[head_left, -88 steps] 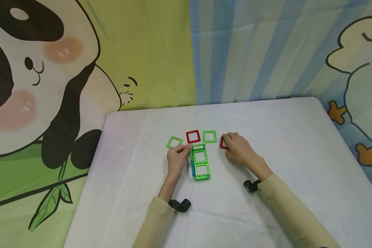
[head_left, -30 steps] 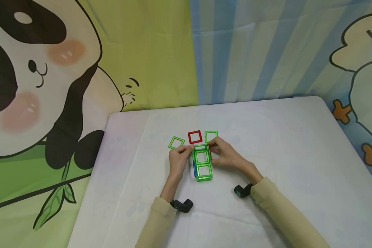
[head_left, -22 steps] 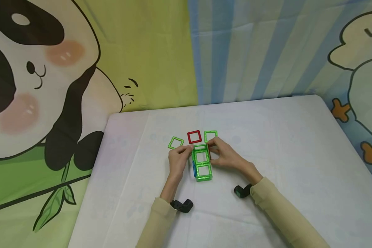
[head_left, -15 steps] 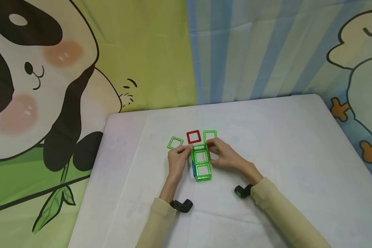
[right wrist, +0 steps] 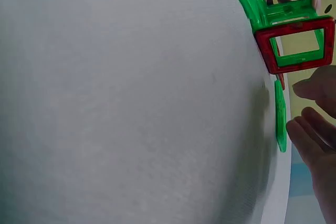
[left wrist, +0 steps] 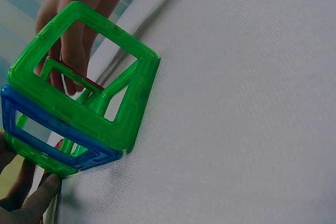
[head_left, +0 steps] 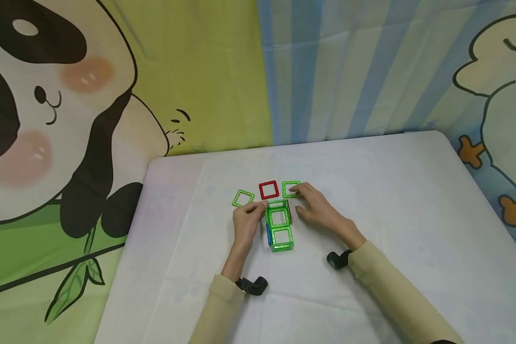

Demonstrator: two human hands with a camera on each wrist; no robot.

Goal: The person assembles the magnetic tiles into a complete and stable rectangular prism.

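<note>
A small structure of green magnetic tiles (head_left: pixel 279 227) stands mid-table, with a blue tile (left wrist: pixel 31 106) on its left side. A red tile (right wrist: pixel 264 51) stands upright against its right side. My left hand (head_left: pixel 246 220) pinches the structure's far left corner; the left wrist view shows its fingers at the green edge. My right hand (head_left: pixel 322 209) is off the structure, fingers and thumb apart with nothing between them. Its fingertips hover over or touch a loose green tile (head_left: pixel 284 189); which one I cannot tell.
Behind the structure, a loose red tile (head_left: pixel 261 191) and a tilted green tile (head_left: pixel 247 192) lie flat on the white-covered table (head_left: pixel 391 191). A printed cloth backdrop (head_left: pixel 223 76) rises behind the table's far edge. Each wrist wears a black camera (head_left: pixel 252 285).
My right hand brought a red tile from the right to the structure's right side, let go of it, and moved slightly away toward the loose green tile. My left hand stayed at the structure.
</note>
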